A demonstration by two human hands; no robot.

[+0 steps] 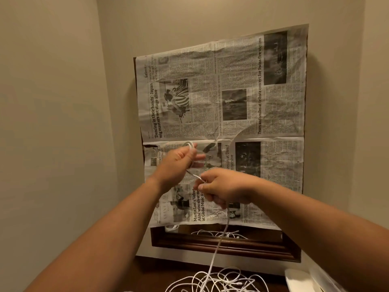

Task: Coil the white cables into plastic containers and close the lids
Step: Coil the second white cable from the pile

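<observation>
A small coil of thin white cable (190, 145) is held round the curled fingers of the left hand (176, 163), and the strand just beside it is pinched in the right hand (223, 189). From there the cable hangs near-vertically to a loose tangle (216, 280) on the dark wooden table (155, 272), below both hands and nearer the right, so slack must likely be drawn upward.

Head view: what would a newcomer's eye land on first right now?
Two hands mid-frame: the left hand holds small loops of thin white cable, the right hand pinches it. Behind them a crinkled grey newspaper sheet covers the dark wooden frame; a loose white cable tangle lies at bottom centre.
</observation>
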